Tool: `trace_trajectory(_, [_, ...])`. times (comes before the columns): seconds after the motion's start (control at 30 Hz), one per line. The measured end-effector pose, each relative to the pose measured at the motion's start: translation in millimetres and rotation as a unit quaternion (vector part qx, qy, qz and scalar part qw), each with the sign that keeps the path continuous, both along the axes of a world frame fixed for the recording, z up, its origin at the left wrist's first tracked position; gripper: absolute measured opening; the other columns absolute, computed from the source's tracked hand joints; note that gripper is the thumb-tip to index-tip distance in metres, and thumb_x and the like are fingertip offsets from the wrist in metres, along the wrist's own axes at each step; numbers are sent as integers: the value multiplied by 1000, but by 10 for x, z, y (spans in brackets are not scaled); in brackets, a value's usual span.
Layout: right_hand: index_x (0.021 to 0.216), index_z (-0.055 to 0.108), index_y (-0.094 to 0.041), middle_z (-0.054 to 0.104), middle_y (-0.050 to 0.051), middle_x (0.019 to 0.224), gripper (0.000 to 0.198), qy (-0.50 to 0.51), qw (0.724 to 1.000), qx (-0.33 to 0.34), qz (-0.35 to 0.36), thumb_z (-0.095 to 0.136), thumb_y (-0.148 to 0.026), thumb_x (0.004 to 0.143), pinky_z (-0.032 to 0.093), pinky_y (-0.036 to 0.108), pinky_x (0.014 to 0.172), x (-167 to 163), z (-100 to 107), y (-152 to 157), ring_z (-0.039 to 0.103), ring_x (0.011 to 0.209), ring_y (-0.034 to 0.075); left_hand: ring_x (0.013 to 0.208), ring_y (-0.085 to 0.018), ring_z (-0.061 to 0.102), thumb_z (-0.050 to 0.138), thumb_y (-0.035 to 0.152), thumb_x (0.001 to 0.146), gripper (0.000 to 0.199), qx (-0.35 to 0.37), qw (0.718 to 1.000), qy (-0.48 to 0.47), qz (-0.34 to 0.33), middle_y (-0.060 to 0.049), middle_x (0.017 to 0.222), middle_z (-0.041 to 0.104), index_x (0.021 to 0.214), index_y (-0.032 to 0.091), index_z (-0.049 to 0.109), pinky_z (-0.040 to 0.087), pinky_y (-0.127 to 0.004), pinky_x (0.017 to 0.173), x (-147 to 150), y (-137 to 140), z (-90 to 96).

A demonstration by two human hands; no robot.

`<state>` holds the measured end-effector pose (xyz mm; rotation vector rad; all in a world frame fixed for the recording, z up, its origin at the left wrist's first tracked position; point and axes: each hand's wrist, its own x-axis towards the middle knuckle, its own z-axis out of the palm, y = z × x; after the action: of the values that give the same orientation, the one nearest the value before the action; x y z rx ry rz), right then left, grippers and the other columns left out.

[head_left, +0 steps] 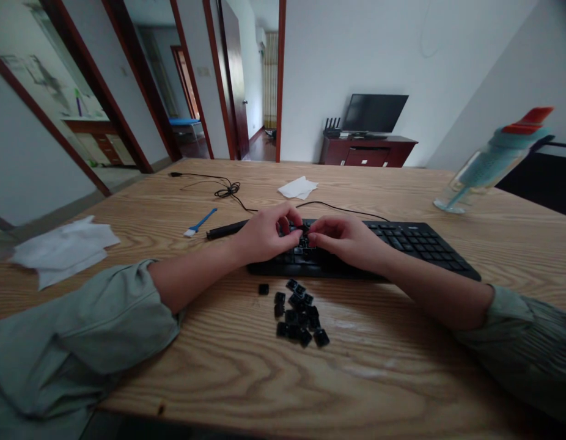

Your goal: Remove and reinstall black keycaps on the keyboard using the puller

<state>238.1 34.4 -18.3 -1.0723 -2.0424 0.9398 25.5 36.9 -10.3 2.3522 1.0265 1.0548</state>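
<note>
A black keyboard (pixel 420 244) lies across the middle of the table, with some keys off its left part and the bare key seats showing. Over that gap my left hand (pixel 269 232) and my right hand (pixel 349 241) meet, thumbs and forefingers curled inward. A small dark keycap (pixel 304 228) seems to sit between their fingertips, partly hidden by the fingers. Several loose black keycaps (pixel 301 316) lie in a pile in front of the keyboard. One single keycap (pixel 263 289) rests apart, to the left of the pile.
A blue brush (pixel 203 221) and a black stick-like piece (pixel 225 230) lie left of the keyboard. Crumpled tissues (pixel 65 249) sit far left, another tissue (pixel 298 187) behind. A coiled cable (pixel 228 190) runs at the back. A bottle (pixel 491 162) stands at the right.
</note>
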Motion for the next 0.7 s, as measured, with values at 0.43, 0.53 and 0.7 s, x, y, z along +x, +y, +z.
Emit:
trace_trajectory(0.43, [110,70,-20,72,11,106,46,-339,918,104,-176,45,-54,90,50,38,80,889,75,707,66,91,25,69,-12,60,64,17,72,19,-110,989,-95,-34,-1,80,63,92,15,62,47,-24,63,-127,275,-26])
trace_trajectory(0.53, [113,70,-20,68,13,118,54,-376,913,96,-127,39,-59,91,48,42,93,1001,-4,790,62,106,28,72,-13,62,64,14,70,22,-143,980,-131,-43,-1,79,63,92,16,60,49,-25,66,-191,348,-52])
trace_trajectory(0.7, [112,72,-21,67,15,116,59,-395,911,98,-61,31,-59,94,48,43,92,909,-23,749,63,101,28,82,-14,63,64,11,69,7,-126,978,-155,-54,-3,86,63,73,15,60,52,-28,75,-232,372,-2])
